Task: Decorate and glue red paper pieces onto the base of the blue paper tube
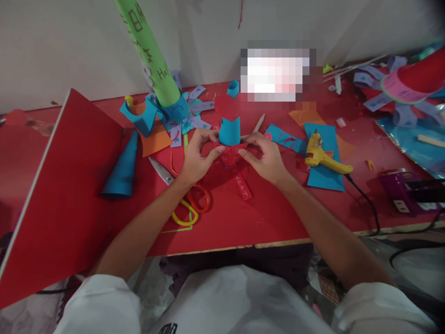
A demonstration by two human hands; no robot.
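White sleeves and both forearms come in from the bottom edge, over the near edge of the red table (243, 222). Big red sheet (66, 195) leans tilted on the near left, partly hanging past the table edge.

Scissors (184, 197) lie just under the left wrist: yellow and orange loop handles toward the body, blade pointing up-left.

Left hand (196, 155) and right hand (264, 155) are close together at table centre, both pinching the same red paper piece (231, 155) from either side, fingertips nearly meeting on its top edge. A curved blue paper piece (230, 131) stands upright on top of it, between the two hands. A red strip (242, 183) with markings trails from the piece toward the body (can't read the marks).

Blue cone (121, 169) lies on its side left of the left hand, well apart. Yellow glue gun (321, 155) rests on blue paper (325, 178) right of the right hand, near but not touching; its black cord runs off the right edge.

Further back: green tube (149, 51) leaning up-left out of a blue collar with paper petals around the base. Far right: red tube with a pink band (413, 81), similar petals.
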